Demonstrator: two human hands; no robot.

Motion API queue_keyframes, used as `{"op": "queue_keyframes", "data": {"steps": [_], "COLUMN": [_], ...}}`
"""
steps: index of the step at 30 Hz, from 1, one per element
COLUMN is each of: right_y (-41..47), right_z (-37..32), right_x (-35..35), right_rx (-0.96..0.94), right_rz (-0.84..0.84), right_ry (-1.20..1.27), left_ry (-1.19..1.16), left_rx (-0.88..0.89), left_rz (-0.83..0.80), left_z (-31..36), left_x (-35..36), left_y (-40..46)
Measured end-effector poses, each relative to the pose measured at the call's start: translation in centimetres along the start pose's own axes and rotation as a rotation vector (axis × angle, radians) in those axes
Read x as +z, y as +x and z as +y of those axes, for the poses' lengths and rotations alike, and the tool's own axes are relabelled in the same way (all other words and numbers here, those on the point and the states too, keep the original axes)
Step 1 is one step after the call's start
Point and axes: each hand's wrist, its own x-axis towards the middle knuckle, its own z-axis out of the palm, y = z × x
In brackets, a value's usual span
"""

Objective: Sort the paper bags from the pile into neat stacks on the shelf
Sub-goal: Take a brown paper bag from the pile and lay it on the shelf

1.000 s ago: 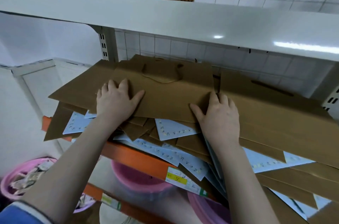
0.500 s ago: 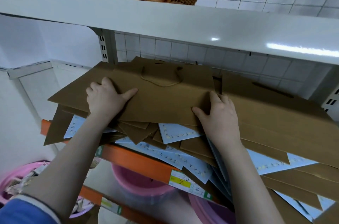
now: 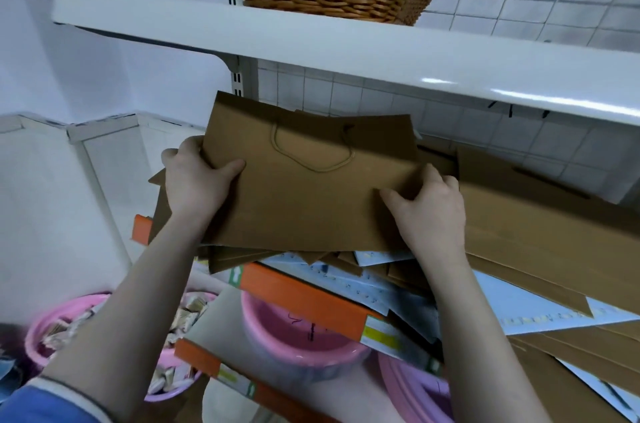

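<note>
Two hands grip one flat brown paper bag (image 3: 304,187) above the shelf pile (image 3: 540,242): left hand (image 3: 194,176) pinching its left edge, right hand (image 3: 429,207) curled on its right edge.

A flat, folded brown paper bag (image 3: 311,194) with a looped cord handle (image 3: 313,152) lying against its upper face sits tilted above the pile, its top edge toward the tiled wall. The left hand (image 3: 194,180) grips its left edge, thumb on top; the right hand (image 3: 427,211) pinches its right lower part, thumb on the face. Beneath it the pile (image 3: 398,270) spreads in disorder across the orange-edged shelf (image 3: 304,301): more flat brown bags at crossing angles, mixed with pale blue-white printed bags (image 3: 530,311), several overhanging the front edge. To the right, long brown bags (image 3: 554,232) lie overlapped, slanting down toward the shelf front.
</note>
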Motion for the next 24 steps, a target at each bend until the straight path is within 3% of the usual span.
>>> {"op": "queue_keyframes", "data": {"steps": [13, 18, 24], "right_y": [-5.0, -7.5, -11.4], "right_z": [-1.4, -0.4, 2.7], "right_x": [-0.2, -1.7, -6.0], "right_rx": [0.108, 0.048, 0.054], "right_rz": [0.016, 0.031, 0.053], "right_ry": [0.098, 0.036, -0.053], "left_ry": [-0.328, -0.275, 0.012], "left_rx": [-0.124, -0.087, 0.031], "left_rz": [-0.033, -0.046, -0.105], "left_z": [-3.7, -3.4, -0.4], "left_x": [-4.0, -5.4, -5.7], "left_y": [-1.6, -4.4, -10.0]}}
